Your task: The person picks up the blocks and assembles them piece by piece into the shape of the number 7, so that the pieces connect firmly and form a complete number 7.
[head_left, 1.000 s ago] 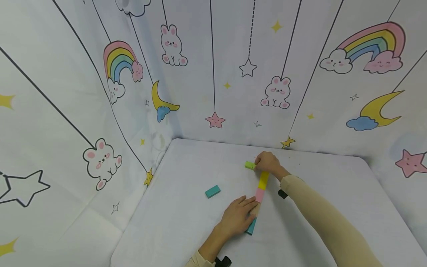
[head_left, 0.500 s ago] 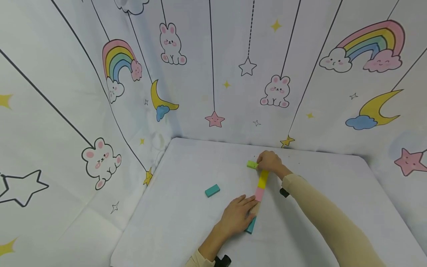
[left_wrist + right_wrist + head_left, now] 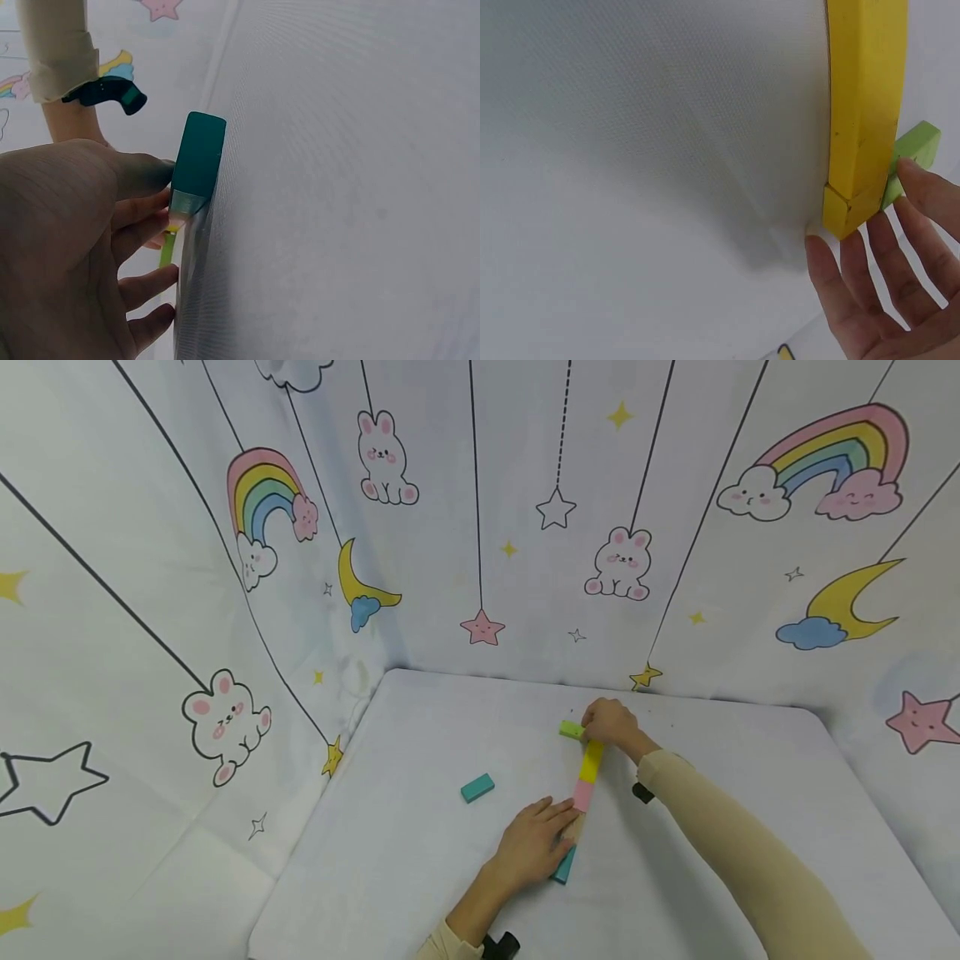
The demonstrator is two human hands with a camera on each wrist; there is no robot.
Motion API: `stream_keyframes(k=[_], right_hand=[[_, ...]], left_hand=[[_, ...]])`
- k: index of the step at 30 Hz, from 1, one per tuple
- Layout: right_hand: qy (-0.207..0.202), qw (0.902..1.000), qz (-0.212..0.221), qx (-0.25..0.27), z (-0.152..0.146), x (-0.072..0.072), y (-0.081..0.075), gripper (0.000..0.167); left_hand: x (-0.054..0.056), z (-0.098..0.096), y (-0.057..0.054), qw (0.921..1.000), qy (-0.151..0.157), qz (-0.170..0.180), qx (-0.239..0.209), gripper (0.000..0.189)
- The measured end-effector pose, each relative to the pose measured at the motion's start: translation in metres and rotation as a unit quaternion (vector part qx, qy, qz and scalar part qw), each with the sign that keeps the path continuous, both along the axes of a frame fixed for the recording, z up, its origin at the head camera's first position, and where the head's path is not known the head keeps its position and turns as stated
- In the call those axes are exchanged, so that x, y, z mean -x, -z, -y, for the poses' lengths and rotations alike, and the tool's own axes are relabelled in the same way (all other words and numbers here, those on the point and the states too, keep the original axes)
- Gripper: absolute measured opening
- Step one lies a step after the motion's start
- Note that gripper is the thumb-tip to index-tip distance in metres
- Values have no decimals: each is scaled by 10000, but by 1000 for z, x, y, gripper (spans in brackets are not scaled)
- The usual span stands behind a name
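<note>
A row of wooden blocks runs away from me on the white table in the head view: a teal block nearest, then a natural-wood one, a pink block and a yellow block. My left hand rests along the left of the row, fingers extended to the pink block. Its thumb touches the teal block. At the far end my right hand pinches a green block, which lies across the row. In the right wrist view its fingertips are right at the end of the yellow.
A second teal block lies left of the row. Around the table hangs a white cloth backdrop printed with rabbits, stars and rainbows. A dark wrist camera is strapped under the right sleeve.
My right hand and the green block have shifted slightly to the right, bringing the block closer to the row's far end. The left hand stays in place.
</note>
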State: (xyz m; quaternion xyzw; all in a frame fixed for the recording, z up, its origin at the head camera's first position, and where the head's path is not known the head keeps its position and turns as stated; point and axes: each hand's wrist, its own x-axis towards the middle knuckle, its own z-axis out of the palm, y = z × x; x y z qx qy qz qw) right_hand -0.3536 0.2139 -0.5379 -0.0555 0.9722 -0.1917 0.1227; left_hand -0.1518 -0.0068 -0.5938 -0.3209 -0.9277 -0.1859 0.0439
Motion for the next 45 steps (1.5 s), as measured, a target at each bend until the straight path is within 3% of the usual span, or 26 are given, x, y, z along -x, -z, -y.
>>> stream_keyframes(k=[8, 15, 45], right_hand=[[30, 10000, -20, 31, -3, 1, 3, 26], [32, 9999, -62, 78, -3, 1, 4, 26], [-25, 10000, -12, 61, -6, 0, 3, 26]], left_hand=[[0, 0, -1, 10000, -19, -76, 16, 48], [-2, -1, -4, 10000, -52, 84, -4, 48], [0, -1, 1, 9999, -21, -103, 46, 48]])
